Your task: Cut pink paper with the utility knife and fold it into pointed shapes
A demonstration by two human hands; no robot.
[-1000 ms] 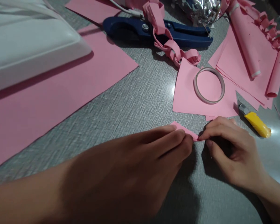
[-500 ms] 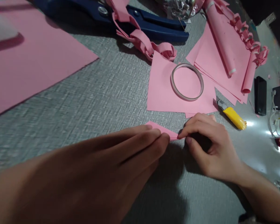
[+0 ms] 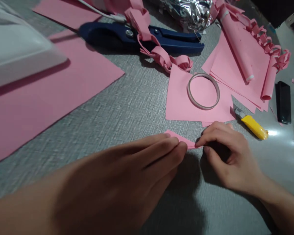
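Note:
A small folded piece of pink paper [image 3: 180, 137] tapers to a narrow point on the right. My left hand [image 3: 137, 169] holds it with the fingers pressed together over it; the thumb is hidden underneath. At the pointed tip, my right hand [image 3: 229, 158] pinches the paper between index finger and thumb. Just beyond the hands lies a flat pink sheet [image 3: 176, 101] with a thin ring-shaped tape roll [image 3: 189, 94] on it. A yellow utility knife [image 3: 254, 126] rests on the table near my right knuckles.
Dark blue pruning shears [image 3: 107, 36] lie at the back under a pink paper chain [image 3: 159, 55]. More pink sheets [image 3: 257, 71], a rolled paper tube [image 3: 236, 45] and a black phone [image 3: 283, 102] are at right. A white object [image 3: 26, 55] covers part of a large pink sheet [image 3: 88, 78] at left.
The camera view has turned left, so everything sits further right in the picture and more of the white object shows. Both hands keep their hold on the folded paper, with little visible motion.

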